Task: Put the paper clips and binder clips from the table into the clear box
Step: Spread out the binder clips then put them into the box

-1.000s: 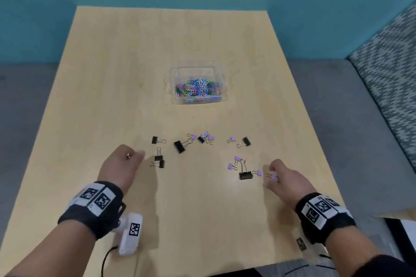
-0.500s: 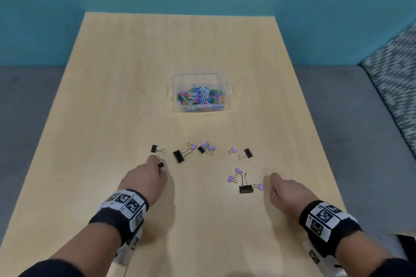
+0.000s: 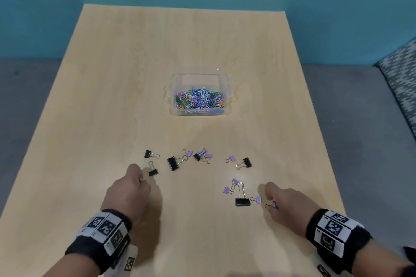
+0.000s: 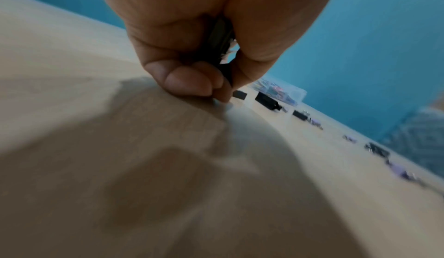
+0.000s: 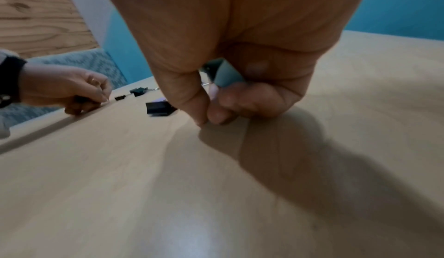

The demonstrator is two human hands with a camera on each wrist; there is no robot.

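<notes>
— What are your hands doing over the pale wooden table (image 3: 112, 96)?

— Your left hand (image 3: 129, 195) is curling its fingers (image 4: 190, 79) around a black binder clip (image 4: 222, 40), tucked deep in the palm; your fingertips are touching the tabletop. Your right hand (image 3: 284, 203) is pinching a small purple binder clip with a wire handle (image 3: 271, 205), the thumb and forefinger pressing together low against the wood.

— And where are the other clips lying?

— Just beyond your left fingers, a small black binder clip (image 3: 153, 170) is resting on the table, with another black one (image 3: 150, 154) and a larger black clip (image 3: 175, 162) farther ahead. Just beside your right thumb, a purple clip (image 3: 257, 199) is touching a big black clip with tall wire arms (image 3: 242, 198). More purple and black clips are lying scattered between and beyond both hands.

— And the box?

— The clear plastic box with side handles (image 3: 200, 76) is sitting well ahead of your fingers, holding a heap of multicoloured paper clips (image 3: 199, 100).
</notes>
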